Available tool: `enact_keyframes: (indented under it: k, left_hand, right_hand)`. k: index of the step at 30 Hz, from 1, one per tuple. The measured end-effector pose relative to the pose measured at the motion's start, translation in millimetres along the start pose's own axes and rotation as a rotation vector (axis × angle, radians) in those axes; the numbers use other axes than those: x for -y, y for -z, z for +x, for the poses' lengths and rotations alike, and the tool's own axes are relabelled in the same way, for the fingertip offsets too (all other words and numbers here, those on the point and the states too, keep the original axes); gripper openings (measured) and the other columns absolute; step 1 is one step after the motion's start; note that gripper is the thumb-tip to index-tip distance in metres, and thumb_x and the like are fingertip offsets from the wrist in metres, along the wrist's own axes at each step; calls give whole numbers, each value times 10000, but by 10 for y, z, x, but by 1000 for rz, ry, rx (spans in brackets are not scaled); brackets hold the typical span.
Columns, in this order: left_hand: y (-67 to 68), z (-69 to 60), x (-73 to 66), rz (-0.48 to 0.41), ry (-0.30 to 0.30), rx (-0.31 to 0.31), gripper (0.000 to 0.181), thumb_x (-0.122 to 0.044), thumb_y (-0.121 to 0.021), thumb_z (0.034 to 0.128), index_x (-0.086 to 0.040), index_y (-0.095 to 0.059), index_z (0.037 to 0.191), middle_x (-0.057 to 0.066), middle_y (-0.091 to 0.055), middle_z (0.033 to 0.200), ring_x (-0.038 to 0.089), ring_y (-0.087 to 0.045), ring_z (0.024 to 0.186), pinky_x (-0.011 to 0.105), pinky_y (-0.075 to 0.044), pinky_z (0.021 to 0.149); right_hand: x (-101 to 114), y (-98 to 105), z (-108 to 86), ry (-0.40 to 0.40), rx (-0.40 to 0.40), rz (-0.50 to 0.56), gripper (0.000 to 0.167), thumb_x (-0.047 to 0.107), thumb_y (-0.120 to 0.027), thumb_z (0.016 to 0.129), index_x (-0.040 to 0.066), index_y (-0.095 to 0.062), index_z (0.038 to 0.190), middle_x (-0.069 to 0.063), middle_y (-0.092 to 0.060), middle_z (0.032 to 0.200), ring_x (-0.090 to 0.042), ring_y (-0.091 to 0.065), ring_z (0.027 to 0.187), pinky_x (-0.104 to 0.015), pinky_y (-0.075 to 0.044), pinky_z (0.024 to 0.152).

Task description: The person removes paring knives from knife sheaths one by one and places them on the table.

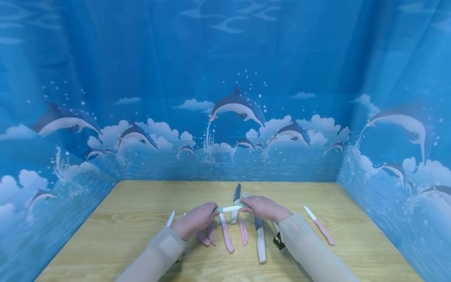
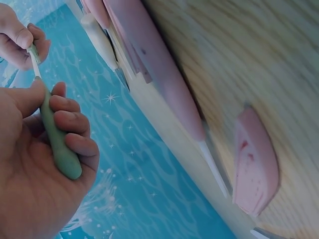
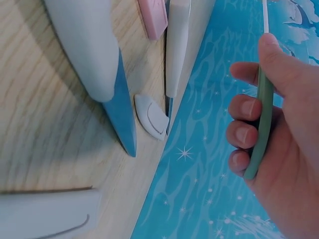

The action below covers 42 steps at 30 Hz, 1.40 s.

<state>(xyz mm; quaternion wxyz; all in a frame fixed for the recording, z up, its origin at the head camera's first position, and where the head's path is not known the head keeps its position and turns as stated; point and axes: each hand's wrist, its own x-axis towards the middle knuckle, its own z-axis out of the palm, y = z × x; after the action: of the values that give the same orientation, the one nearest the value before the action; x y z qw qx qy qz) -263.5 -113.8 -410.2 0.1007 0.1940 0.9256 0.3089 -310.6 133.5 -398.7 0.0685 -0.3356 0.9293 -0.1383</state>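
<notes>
My left hand (image 1: 197,220) grips the green handle (image 2: 61,142) of a small knife whose pale blade (image 1: 230,209) points right. The fingers curl round the handle, with the thumb along its top. My right hand (image 1: 265,207) grips a slim green piece (image 3: 265,107) at the blade's other end; it looks like a blade sheath. The pale blade bridges the two hands above the table. Below them lie a pink-handled knife (image 1: 227,237), a pink sheath (image 1: 244,233) and a white-handled knife (image 1: 261,244). Another white-handled knife (image 1: 237,196) with a dark blade lies behind the hands.
A pink-handled knife (image 1: 322,230) lies on the wooden table (image 1: 359,231) at the right. One blade (image 1: 170,218) shows beside the left wrist, its handle hidden. A white sheath (image 3: 151,117) lies near the far edge. A dolphin-print curtain (image 1: 225,156) encloses the back and sides.
</notes>
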Motion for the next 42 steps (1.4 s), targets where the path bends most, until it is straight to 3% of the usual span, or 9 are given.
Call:
enact_keyframes:
  k: [3, 8, 12, 16, 20, 27, 35, 39, 42]
  left_hand:
    - [7, -29, 17, -108, 21, 38, 228, -238, -408, 1049, -45, -506, 1120, 99, -671, 676, 217, -679, 599, 457, -523, 910]
    - [21, 32, 64, -1, 31, -27, 209, -244, -443, 1035, -72, -537, 1106, 62, -671, 824, 234, -673, 870, 475, -488, 959]
    - [21, 101, 115, 91, 34, -85, 169, -231, -482, 1021, -90, -564, 1065, 47, -638, 981, 272, -632, 1024, 470, -500, 934]
    - [31, 106, 162, 57, 28, -97, 135, -183, -492, 1016, -73, -563, 1047, 68, -637, 959, 245, -633, 942, 460, -513, 890]
    - [54, 94, 188, 43, 44, -111, 139, -181, -493, 1016, -70, -560, 1066, 56, -628, 950, 212, -622, 910, 445, -518, 860]
    - [90, 140, 258, 31, 98, -160, 172, -181, -487, 1018, -50, -552, 1109, 45, -616, 924, 155, -591, 818, 387, -529, 772]
    - [117, 184, 259, 96, 96, -251, 164, -177, -471, 1021, -36, -545, 1061, 15, -556, 786, 143, -524, 675, 328, -494, 639]
    - [115, 192, 226, 110, 101, -285, 159, -173, -469, 1020, -28, -532, 1033, 26, -533, 744, 158, -505, 637, 327, -478, 595]
    - [114, 209, 189, 116, 128, -294, 199, -191, -462, 1022, -6, -534, 1032, 37, -526, 733, 168, -502, 628, 335, -481, 593]
  right_hand:
    - [-20, 4, -18, -24, 4, -16, 303, 312, -517, 999, 135, -594, 1232, -44, -669, 1145, -210, -629, 1082, -416, -505, 960]
    - [-27, 29, -29, -69, 17, -2, 308, 309, -505, 1005, 135, -584, 1247, -58, -652, 1199, -230, -609, 1137, -421, -486, 991]
    - [-26, 32, -25, -108, 31, 23, 412, 324, -484, 1014, 91, -522, 1352, -123, -579, 1340, -292, -538, 1254, -464, -423, 1065]
    - [-29, 31, -6, -128, 42, 19, 465, 339, -456, 1025, 71, -469, 1405, -139, -541, 1387, -308, -507, 1290, -467, -398, 1089]
    - [-18, 45, 17, -118, 46, 21, 412, 340, -439, 1033, 77, -517, 1340, -109, -615, 1266, -276, -574, 1198, -446, -451, 1033]
    - [-9, 35, 46, -114, 31, 14, 449, 284, -431, 1039, 43, -438, 1419, -156, -530, 1394, -316, -505, 1289, -460, -397, 1092]
    - [59, 34, 179, -137, 21, 51, 405, 195, -429, 1025, 13, -452, 1386, -185, -542, 1361, -328, -521, 1262, -468, -423, 1064]
    - [115, 51, 238, -178, 37, 122, 480, 188, -389, 1040, -43, -314, 1454, -239, -429, 1453, -361, -442, 1334, -484, -382, 1098]
    - [136, 55, 271, -230, 48, 220, 542, 195, -331, 1054, -30, -145, 1511, -266, -474, 1379, -341, -567, 1148, -476, -451, 1011]
